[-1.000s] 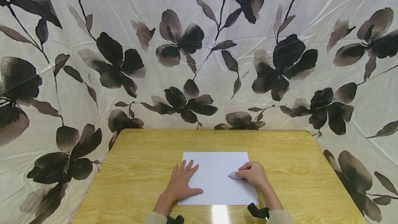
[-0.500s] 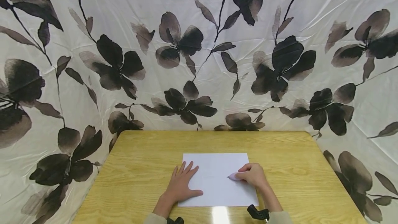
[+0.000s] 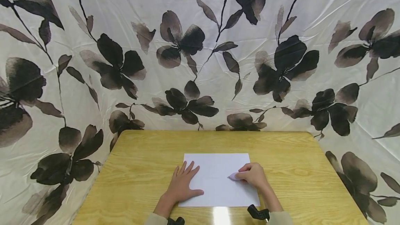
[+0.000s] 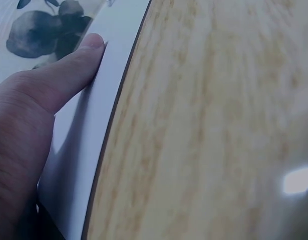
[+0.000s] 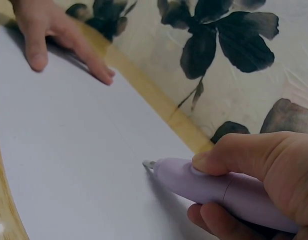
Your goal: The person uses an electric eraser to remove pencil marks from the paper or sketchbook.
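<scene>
A white sheet of paper lies on the wooden table. On its left edge my left hand rests flat, fingers spread, the thumb stretched along the near side. In my right hand is a thick lavender pen-shaped tool, seemingly an electric eraser, pinched between thumb and fingers. Its small pale tip points left at the paper's right half; whether it touches I cannot tell. A very faint line runs across the sheet to the left of the tip. The eraser's rear end is hidden by the right hand.
Around the sheet spreads the yellow wood-grain table. A floral cloth hangs behind it and along both sides. Black wrist mounts sit at both cuffs, and a bright light reflection lies on the table's near part.
The eraser's tip has shifted very slightly to the left with my right hand. My left hand stays in place on the paper.
</scene>
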A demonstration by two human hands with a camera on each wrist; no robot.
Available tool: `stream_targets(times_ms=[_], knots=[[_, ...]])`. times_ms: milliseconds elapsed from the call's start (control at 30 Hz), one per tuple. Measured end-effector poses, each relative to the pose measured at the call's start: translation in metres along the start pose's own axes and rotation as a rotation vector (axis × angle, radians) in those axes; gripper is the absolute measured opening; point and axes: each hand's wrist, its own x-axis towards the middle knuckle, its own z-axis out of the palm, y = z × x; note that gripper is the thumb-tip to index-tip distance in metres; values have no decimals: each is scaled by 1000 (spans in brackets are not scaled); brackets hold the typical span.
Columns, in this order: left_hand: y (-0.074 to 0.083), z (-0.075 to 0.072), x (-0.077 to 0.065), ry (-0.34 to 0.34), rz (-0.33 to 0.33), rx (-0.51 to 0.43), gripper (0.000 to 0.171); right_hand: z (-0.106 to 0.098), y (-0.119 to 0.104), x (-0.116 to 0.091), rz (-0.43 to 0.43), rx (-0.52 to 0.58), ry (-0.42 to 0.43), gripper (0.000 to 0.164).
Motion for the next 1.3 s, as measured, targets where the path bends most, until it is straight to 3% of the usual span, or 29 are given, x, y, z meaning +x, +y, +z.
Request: stream_targets(times_ms=[167, 567, 800, 1300], knots=[[-1, -2, -2, 4, 5, 1, 95, 1, 0, 2, 8, 16, 21, 21], [-2, -1, -2, 84, 2, -47, 88, 5, 2, 1, 0, 10, 9, 22], [0, -2, -3, 45, 11, -14, 88, 6, 4, 2, -12, 15, 7, 23], [-1, -2, 1, 42, 7, 5, 90, 3, 1, 5, -7, 0, -7, 22]])
